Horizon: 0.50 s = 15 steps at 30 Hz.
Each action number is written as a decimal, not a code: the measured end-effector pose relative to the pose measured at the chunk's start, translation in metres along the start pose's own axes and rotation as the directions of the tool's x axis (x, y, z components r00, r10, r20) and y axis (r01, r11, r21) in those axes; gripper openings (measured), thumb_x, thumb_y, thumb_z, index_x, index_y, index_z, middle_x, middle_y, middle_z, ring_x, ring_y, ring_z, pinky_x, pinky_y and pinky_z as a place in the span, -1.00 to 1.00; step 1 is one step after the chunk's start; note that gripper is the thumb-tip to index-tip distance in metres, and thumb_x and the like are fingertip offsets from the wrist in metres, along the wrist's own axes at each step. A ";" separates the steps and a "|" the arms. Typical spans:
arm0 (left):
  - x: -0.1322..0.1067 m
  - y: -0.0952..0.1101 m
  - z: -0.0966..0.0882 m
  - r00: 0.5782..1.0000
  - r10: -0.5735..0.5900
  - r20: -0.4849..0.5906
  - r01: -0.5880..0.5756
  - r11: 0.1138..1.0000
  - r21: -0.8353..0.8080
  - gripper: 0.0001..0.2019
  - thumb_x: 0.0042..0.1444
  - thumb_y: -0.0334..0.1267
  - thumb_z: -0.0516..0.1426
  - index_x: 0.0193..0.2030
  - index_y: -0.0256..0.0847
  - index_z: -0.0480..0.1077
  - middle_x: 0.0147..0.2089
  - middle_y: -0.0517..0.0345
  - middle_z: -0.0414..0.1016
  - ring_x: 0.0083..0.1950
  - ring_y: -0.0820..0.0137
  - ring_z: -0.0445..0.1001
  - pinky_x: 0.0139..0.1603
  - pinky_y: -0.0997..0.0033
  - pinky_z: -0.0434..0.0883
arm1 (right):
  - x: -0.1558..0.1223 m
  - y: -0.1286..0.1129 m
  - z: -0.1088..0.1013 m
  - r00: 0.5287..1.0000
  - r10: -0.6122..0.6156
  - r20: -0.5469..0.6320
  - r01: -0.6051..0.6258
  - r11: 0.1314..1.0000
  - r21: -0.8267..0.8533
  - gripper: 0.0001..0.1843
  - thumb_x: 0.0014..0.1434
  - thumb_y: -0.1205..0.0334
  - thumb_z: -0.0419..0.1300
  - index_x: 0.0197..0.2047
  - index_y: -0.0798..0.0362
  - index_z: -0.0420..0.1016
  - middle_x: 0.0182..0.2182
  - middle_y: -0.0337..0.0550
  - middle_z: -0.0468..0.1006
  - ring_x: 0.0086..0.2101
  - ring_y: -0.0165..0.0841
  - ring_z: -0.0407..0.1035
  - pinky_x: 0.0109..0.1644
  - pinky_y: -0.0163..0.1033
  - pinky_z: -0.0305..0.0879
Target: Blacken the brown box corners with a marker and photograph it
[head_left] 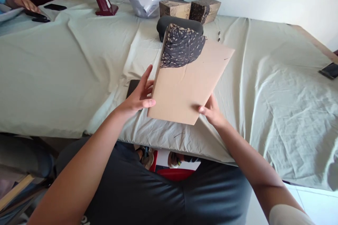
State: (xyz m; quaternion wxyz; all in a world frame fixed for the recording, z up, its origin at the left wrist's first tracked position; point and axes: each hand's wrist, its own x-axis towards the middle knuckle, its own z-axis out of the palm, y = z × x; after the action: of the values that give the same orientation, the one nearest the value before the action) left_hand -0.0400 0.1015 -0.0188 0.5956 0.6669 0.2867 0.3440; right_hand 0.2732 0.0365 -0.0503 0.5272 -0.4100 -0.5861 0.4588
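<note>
The person is holding a brown board (185,87) up over the near edge of the counter (66,77), which is draped in a pale green cloth. The board's long axis is running from the person toward the far edge, and its face is tilting up to the camera. The left hand (138,96) is clamping the left long edge, thumb on the face and fingers stretching up along the side. The right hand (212,112) is pinching the near right corner, thumb on top; its fingers are hiding behind the board. Both hands are sitting at the near end, so the far end, bearing a dark speckled patch (182,47), is hanging unsupported.

A black cushion-like thing (179,23) is lying just past the board, partly covered by it. A dark flat object (132,87) is peeking out under the left hand; what it is cannot be told. Another person's hand (25,4) is resting at the far left corner.
</note>
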 end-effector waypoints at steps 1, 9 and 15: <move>0.001 -0.004 0.001 0.999 0.022 0.035 -0.023 0.999 0.032 0.27 0.08 0.19 0.43 0.72 0.20 -0.29 0.58 -0.05 0.26 0.48 -0.07 0.39 0.45 -0.08 0.40 | -0.002 0.004 0.000 1.000 0.024 0.000 -0.024 1.000 -0.008 0.10 0.00 -0.43 0.51 0.48 -0.21 0.28 0.34 0.06 0.53 0.37 0.15 0.40 0.39 0.33 0.45; 0.001 -0.012 0.031 0.972 0.229 -0.050 -0.202 0.927 0.317 0.22 -0.05 0.31 0.50 0.67 0.24 0.03 0.52 -0.11 0.28 0.33 -0.06 0.42 0.13 0.06 0.55 | 0.000 0.027 -0.014 0.981 0.191 -0.038 -0.181 0.966 0.183 -0.04 -0.17 -0.50 0.44 0.19 -0.11 0.57 0.04 0.06 0.75 0.14 0.22 0.62 0.19 0.31 0.62; -0.009 0.021 0.038 0.959 0.265 -0.097 -0.187 0.853 0.487 -0.08 0.11 0.18 0.47 0.57 0.20 0.27 0.21 -0.05 0.51 -0.03 0.16 0.46 -0.29 0.32 0.40 | 0.004 0.031 -0.010 0.976 0.216 -0.040 -0.201 0.952 0.230 -0.06 -0.16 -0.56 0.30 0.11 -0.06 0.65 -0.03 0.08 0.79 0.14 0.26 0.62 0.14 0.36 0.63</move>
State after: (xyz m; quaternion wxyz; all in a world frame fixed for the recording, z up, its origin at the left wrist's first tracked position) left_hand -0.0154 0.0684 -0.0013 0.3448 0.7912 0.3283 0.3837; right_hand 0.2830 0.0487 -0.0788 0.5373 -0.4222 -0.4666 0.5616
